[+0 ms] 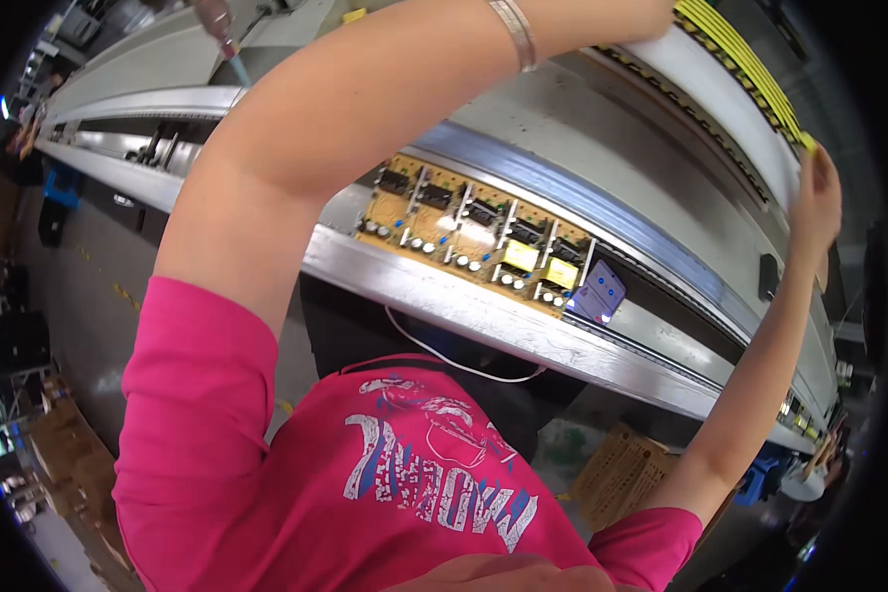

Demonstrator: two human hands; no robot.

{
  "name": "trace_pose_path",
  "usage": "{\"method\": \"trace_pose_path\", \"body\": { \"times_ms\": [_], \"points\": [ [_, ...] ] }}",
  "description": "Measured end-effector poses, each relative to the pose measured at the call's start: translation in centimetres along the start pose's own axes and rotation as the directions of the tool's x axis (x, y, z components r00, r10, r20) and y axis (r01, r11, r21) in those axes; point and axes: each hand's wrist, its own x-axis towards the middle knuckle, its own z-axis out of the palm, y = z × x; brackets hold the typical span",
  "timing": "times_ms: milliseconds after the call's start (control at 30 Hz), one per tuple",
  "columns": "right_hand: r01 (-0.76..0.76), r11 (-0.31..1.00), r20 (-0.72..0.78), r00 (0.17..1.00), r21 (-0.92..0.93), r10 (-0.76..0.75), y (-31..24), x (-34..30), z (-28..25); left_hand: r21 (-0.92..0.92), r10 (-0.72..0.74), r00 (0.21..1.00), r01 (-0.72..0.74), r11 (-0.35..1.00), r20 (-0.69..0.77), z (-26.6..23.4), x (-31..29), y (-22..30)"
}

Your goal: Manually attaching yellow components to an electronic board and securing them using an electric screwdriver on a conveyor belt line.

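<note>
Both my arms are raised over a long grey conveyor line (483, 316). My left forearm crosses the picture to the top, with a metal bracelet (515, 32) at the wrist. Only the base of my left hand (622, 18) shows; its fingers are cut off by the top edge. My right hand (819, 192) is up at the right, fingertips against the end of a bundle of yellow strips (750, 69) lying on a white rail. Whether it grips them I cannot tell. Below my left arm a tan circuit board panel (474, 232) with yellow and black parts lies on the line.
A small purple-blue card (597, 291) lies right of the board. A white cable (444, 355) hangs below the rail. A cardboard box (617, 474) stands on the floor at the lower right. Another person's hand with a tool (219, 30) is at the top left.
</note>
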Motion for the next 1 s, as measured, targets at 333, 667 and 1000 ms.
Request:
{"method": "trace_pose_path", "body": {
  "times_ms": [333,667,1000],
  "points": [
    [-0.172,0.740,0.546,0.783,0.650,-0.297,-18.6,-18.8,-1.5,0.009,0.316,0.947,-0.317,0.949,-0.054,3.2,0.2,-4.5],
    [-0.049,0.850,0.677,0.629,0.525,-0.382,-23.4,-23.9,0.3,-0.272,0.164,0.953,-0.092,0.958,0.256,-12.7,-23.0,-3.7],
    [0.123,0.882,0.654,0.626,0.455,-0.425,-24.2,-24.1,0.4,-0.134,0.054,0.917,-0.001,0.991,0.396,-12.0,-27.0,-5.2]
  ]
}}
